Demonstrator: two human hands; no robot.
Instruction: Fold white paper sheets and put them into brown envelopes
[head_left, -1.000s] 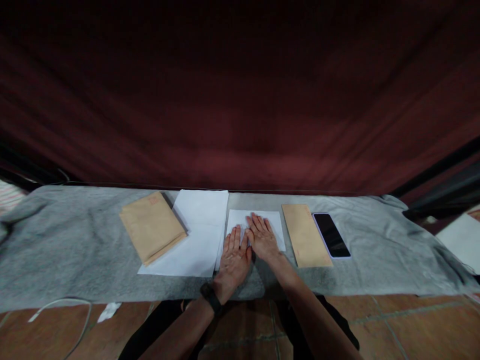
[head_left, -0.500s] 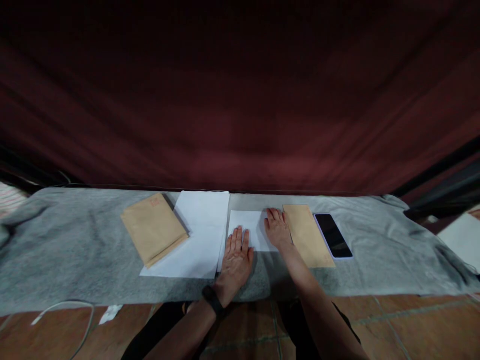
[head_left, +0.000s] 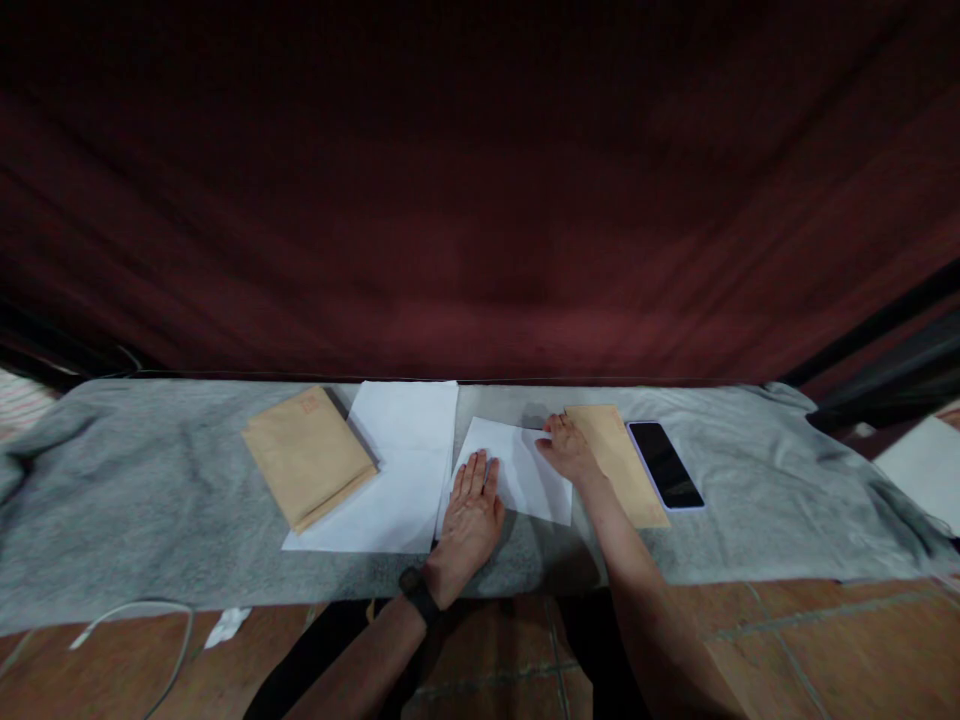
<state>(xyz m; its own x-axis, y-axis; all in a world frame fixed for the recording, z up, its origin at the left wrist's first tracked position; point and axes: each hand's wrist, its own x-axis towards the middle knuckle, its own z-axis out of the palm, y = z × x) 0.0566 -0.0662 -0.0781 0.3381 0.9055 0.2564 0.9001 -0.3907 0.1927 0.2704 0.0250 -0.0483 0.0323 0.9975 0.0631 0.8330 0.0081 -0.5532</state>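
My left hand, with a dark band on its wrist, lies flat with fingers stretched over the left part of a folded white sheet of paper. At the sheet's upper right corner is my right hand, fingers bent and thumb apart; whether its fingertips touch the paper I cannot make out. The folded sheet sits at a slant. Left of it, larger white sheets lie partly under a stack of brown envelopes. A single brown envelope lies just right of my right hand.
A phone in a lilac case rests beside the single envelope. Grey cloth covers the long surface. Behind it hangs a dark red curtain. A white cable and a scrap of white paper are near the front edge at left.
The folded sheet has turned clockwise, its right end now lower. My right hand has shifted slightly right and its fingers are more bent. My left hand has stayed nearly in place.
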